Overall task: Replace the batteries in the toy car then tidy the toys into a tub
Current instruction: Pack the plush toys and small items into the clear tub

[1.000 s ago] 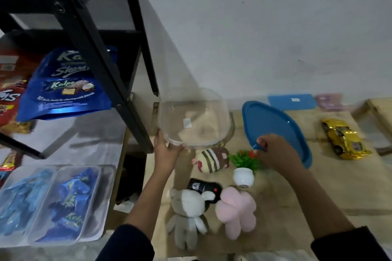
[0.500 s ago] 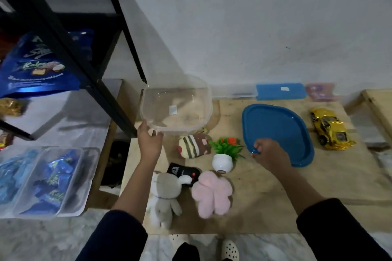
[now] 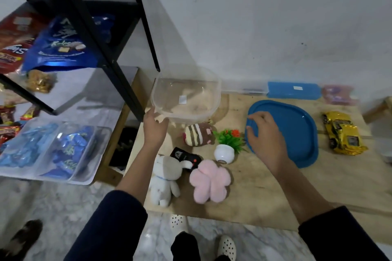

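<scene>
Gripping the near-left rim of the clear tub (image 3: 186,99), the left hand (image 3: 154,126) is holding it tilted above the wooden table (image 3: 265,186). Right hand (image 3: 264,133) fingers are resting loosely curled on the blue lid (image 3: 297,133); beyond the lid's far side, the gold toy car (image 3: 342,133) is sitting. Plush toys (image 3: 209,181) are lying just below both hands.

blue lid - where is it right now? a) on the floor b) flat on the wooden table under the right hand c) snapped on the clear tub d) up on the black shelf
b: the blue lid lies flat on the wooden table with the right hand resting on its near-left edge, while the clear tub, held by the left hand, is open.
</scene>
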Action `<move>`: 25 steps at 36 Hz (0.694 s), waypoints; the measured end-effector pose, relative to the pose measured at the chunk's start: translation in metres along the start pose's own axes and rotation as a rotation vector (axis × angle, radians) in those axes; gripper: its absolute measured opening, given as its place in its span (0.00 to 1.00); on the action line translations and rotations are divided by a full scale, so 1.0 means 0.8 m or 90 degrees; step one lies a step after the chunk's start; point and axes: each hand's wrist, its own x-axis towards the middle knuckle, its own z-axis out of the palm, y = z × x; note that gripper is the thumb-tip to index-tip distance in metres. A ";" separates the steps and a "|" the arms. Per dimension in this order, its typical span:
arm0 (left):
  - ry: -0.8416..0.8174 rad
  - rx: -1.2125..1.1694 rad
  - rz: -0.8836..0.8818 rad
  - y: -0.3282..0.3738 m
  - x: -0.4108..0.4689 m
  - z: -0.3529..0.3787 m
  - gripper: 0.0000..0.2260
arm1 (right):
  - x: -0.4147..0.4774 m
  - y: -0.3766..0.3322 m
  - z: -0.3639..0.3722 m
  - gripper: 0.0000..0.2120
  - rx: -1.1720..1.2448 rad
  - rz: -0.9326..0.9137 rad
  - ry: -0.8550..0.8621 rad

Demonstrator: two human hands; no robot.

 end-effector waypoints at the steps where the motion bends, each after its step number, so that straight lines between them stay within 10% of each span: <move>1: 0.016 0.010 0.005 0.001 -0.014 -0.002 0.22 | -0.008 -0.012 0.000 0.13 0.045 -0.047 0.033; 10: 0.023 0.156 0.042 -0.060 -0.151 0.004 0.22 | -0.130 -0.033 0.132 0.30 0.112 -0.243 -0.187; 25: -0.060 0.253 0.077 -0.096 -0.142 -0.015 0.25 | -0.054 -0.048 0.171 0.42 -0.107 -0.261 -0.160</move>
